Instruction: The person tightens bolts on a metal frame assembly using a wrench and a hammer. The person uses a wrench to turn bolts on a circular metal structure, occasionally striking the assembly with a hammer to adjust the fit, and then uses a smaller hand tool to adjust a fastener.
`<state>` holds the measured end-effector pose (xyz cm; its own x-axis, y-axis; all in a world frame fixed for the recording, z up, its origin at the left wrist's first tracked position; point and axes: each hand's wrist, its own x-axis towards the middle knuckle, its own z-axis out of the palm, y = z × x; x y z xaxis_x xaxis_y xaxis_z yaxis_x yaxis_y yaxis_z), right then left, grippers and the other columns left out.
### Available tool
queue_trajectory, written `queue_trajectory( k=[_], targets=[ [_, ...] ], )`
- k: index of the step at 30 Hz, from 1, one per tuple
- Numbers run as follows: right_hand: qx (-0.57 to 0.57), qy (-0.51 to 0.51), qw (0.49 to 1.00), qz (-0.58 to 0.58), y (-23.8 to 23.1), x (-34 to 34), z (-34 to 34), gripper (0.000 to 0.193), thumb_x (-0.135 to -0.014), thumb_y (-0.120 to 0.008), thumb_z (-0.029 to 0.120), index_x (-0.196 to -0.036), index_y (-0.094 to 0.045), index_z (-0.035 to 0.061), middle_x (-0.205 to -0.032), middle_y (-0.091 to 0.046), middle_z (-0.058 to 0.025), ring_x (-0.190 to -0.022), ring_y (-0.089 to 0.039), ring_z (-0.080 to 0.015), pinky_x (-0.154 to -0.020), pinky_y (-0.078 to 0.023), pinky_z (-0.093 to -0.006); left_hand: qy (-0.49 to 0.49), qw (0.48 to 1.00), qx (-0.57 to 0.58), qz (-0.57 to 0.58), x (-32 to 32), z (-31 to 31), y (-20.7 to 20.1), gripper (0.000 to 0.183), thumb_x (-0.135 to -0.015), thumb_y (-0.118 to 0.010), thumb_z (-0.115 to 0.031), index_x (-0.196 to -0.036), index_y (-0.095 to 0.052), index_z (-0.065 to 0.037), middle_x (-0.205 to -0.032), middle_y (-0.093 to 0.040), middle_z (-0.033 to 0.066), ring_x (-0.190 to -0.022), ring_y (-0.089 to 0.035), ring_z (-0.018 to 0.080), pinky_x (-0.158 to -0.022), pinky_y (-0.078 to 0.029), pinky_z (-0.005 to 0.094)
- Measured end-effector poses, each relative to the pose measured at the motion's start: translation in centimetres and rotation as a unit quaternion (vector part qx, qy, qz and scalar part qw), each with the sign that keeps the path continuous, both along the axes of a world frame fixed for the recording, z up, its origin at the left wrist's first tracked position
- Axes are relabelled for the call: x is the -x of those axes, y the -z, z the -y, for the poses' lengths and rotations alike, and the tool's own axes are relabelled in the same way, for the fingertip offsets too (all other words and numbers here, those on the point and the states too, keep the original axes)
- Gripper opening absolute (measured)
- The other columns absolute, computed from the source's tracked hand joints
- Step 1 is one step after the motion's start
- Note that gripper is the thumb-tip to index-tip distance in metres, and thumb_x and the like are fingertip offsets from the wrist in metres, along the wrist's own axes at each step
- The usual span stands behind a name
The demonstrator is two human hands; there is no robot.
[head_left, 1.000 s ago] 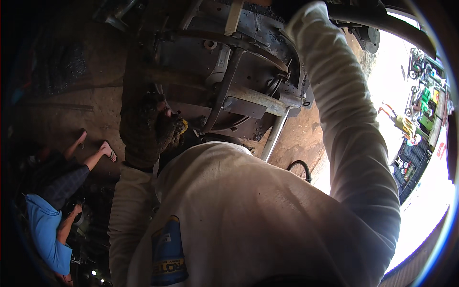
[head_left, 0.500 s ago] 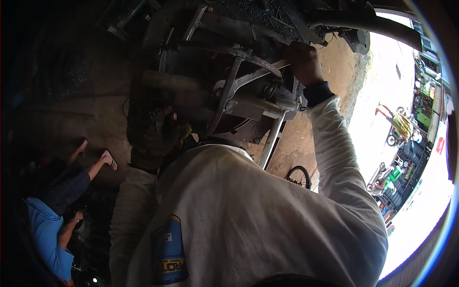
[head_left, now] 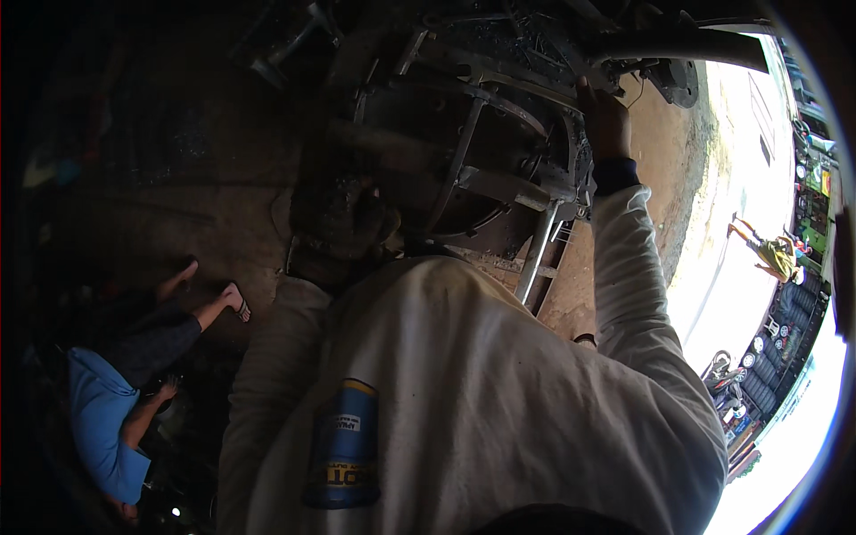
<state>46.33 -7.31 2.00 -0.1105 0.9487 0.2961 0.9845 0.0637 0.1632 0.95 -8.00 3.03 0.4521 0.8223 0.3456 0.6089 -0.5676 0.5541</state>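
A dark, greasy metal frame of bars and tubes stands in front of me, loose dark grit on its far part. My right hand is bare and reaches to the frame's far right edge. One finger is stretched out along the metal; the other fingers are mostly hidden, and no tool shows in it. My left hand, in a dark, dirty glove, is curled close to the frame's near left side. Deep shadow hides whatever lies in its grip. A pale metal tube slopes down toward me from the frame's right side.
At the left, a person in a blue shirt sits low, sandalled feet on the brown floor. A thick dark pipe juts out at the far right. Beyond lie a bright road, another person and stacked tyres.
A wrench-like bar reaching from my right hand across the frame is no longer in view. That hand now has a finger extended. The whole view has shifted, moving the frame rightward.
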Motion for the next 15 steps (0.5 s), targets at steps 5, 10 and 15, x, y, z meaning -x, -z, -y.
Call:
queue_trajectory(
  k=[5, 10, 15],
  targets=[
    [0.067, 0.183, 0.936, -0.294, 1.0, 2.7, 2.4, 0.031, -0.086, -0.067, 0.032, -0.109, -0.071, 0.013, -0.1, -0.068, -0.0118, -0.088, -0.066, -0.0348, -0.077, -0.054, -0.044, 0.009, 1.0, 0.013, 0.017, -1.1, -0.4, -0.9, 0.02, -0.085, -0.07, -0.023, -0.1, -0.067, -0.009, -0.095, -0.068, 0.0096, -0.084, -0.067, 0.0282, -0.073, -0.054, 0.0388],
    [-0.123, 0.233, 0.91, -0.319, -3.9, 6.6, 5.7, 0.035, -0.084, -0.072, 0.039, -0.104, -0.072, 0.01, -0.112, -0.066, -0.0154, -0.106, -0.062, -0.0354, -0.09, -0.049, -0.0432, -0.001, 0.999, 0.031, 0.014, -0.8, -0.9, -1.9, 0.016, -0.087, -0.069, -0.02, -0.099, -0.066, -0.009, -0.09, -0.068, 0.0089, -0.078, -0.067, 0.0261, -0.068, -0.054, 0.037],
    [-0.121, 0.213, 0.893, -0.377, -3.4, 8.5, 12.3, 0.031, -0.083, -0.074, 0.028, -0.108, -0.07, 0.0094, -0.111, -0.065, -0.0152, -0.102, -0.063, -0.0347, -0.088, -0.05, -0.0426, -0.105, 0.944, 0.237, 0.205, 2.3, -2.5, -3.1, 0.015, -0.091, -0.068, -0.019, -0.104, -0.064, -0.012, -0.079, -0.066, 0.0015, -0.059, -0.062, 0.0135, -0.05, -0.048, 0.0283]
  ],
)
